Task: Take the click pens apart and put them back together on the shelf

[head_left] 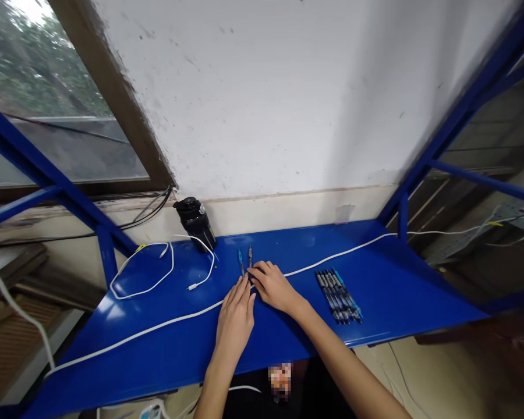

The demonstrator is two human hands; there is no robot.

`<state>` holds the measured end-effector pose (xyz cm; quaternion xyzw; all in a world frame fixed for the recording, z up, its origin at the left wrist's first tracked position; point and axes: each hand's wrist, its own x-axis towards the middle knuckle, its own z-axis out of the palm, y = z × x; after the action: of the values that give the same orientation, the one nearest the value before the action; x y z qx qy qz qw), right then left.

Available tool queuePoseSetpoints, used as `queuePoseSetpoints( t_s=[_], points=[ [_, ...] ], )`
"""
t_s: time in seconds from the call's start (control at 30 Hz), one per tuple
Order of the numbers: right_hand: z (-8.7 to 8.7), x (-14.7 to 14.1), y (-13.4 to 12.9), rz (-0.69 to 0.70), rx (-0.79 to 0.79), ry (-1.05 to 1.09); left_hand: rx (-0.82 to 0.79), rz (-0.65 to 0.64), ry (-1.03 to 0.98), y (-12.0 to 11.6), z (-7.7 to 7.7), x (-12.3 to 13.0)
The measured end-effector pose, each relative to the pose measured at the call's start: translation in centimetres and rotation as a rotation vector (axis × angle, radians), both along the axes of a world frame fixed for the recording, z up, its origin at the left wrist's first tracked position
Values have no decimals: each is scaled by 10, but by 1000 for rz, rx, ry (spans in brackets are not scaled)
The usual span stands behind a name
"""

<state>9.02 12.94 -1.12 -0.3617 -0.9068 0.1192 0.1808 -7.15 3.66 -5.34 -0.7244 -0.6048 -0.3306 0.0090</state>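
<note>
Two pens stand out just beyond my hands on the blue table: a blue pen [240, 258] on the left and a grey-black pen [250, 255] beside it. My left hand [236, 317] lies with fingers stretched forward, its fingertips at the near end of the blue pen. The fingers of my right hand [274, 285] are bent and closed around the near part of the grey-black pen. Both pens' near ends are hidden by my fingers. To the right, a row of several pens [338, 295] lies side by side, mostly dark, with a blue one at the right edge.
A long white cable [157, 326] crosses the blue table [402, 285] and passes by my hands. A black bottle [196, 224] stands at the back left, near a looped white charging cable [142, 291]. Blue metal frames [107, 250] rise at both ends, with a wall behind.
</note>
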Motion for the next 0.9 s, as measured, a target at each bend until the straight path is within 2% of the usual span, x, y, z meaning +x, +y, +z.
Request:
queuePoseSetpoints(
  t_s=[0.3, 0.47, 0.6, 0.73, 0.8, 0.9],
  points=[
    [0, 7, -14, 38, 8, 100, 9, -11, -80, 0, -5, -2],
    [6, 40, -41, 9, 45, 234, 3, -19, -43, -3, 1, -1],
    [5, 95, -61, -160, 127, 257, -16, 1, -11, -5, 10, 2],
    [-6, 146, -79, -382, 232, 207, -44, -14, 40, -5, 17, 5],
    [-12, 161, -87, -462, 246, 184, -46, -22, 65, -5, 17, 6],
    [-21, 167, -95, -536, 244, 184, -57, -7, 67, -4, 11, 5]
  ],
)
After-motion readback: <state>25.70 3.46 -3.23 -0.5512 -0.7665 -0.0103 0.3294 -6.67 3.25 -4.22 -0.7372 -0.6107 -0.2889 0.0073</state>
